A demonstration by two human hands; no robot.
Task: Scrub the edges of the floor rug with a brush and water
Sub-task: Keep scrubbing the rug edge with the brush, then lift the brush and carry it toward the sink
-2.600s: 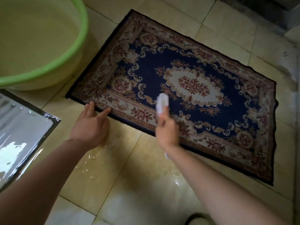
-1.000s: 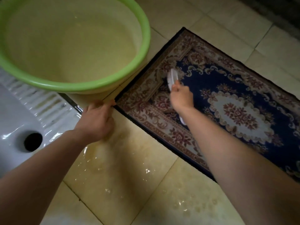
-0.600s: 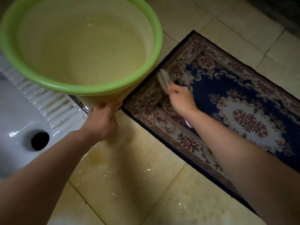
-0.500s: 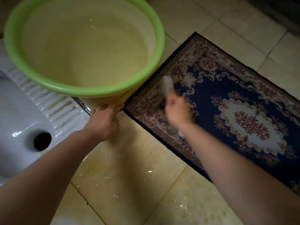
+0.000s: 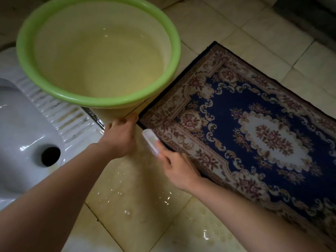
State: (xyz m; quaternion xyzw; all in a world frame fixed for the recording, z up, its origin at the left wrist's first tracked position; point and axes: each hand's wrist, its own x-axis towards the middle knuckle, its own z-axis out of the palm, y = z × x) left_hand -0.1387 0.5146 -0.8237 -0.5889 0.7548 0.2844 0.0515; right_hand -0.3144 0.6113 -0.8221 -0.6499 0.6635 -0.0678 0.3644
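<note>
Scrubbing appears to be under way at the near-left corner of the rug point(image 5: 236, 124). Head view, the only one.

Right hand point(image 5: 177, 166): fingers wrapped round the handle of a white brush point(image 5: 150, 140), one finger laid along its back. The brush lies along the rug's dark near border, just short of the corner. Bristles face down and out of sight, so I cannot tell how much of them sits on pile and how much on tile.

Left hand point(image 5: 121, 137): knuckles up, fingers curled, fingertips touching the rug's corner. I cannot tell whether it pinches the border or only braces against it.

Floor tiles point(image 5: 138, 197) on the near side of the rug are wet, with droplets and sheen.

Risks, as judged:
- If the left hand is not truly gripping, a stroke toward the corner could ruck or fold it, and the bristles would skip the edge.
- The brush rides the outer line of the border, so a drifting stroke scrubs tile instead.
- Wet tile could let a bracing hand slide.
- The basin stands close to the rug's left end, and a hard stroke or a forearm could knock it and slop water.

Containers:
- Green-rimmed basin point(image 5: 27, 57), just off the rug's left end: holds pale water point(image 5: 101, 59), nothing else seen in it.
- White squat pan point(image 5: 21, 124), farther left of the rug: dark drain hole, wet shine, no contents visible.
</note>
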